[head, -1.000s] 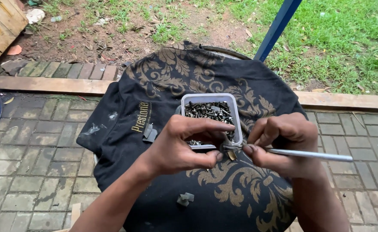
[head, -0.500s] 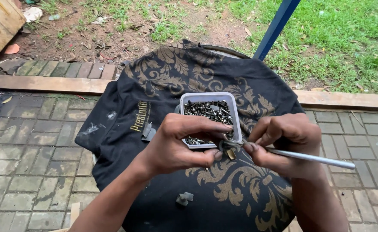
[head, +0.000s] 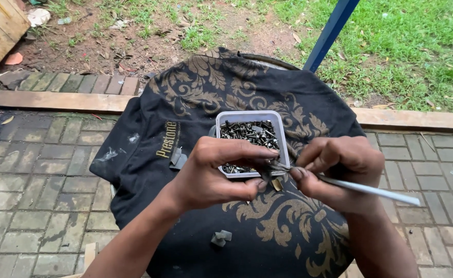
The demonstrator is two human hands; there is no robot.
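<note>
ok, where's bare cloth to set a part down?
Free: black cloth beyond the white tub, and its left side past the grey clips. Crowded: near the tub where the left hand and right hand meet; small pieces lie below.

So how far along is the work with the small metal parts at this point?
Done: two small grey pieces lie loose on the black patterned cloth, perhaps finished. In hand: the left hand pinches a small brass-coloured part while the right hand works on it with a thin metal tool. Left: the white tub holds many dark screws and bits.
</note>
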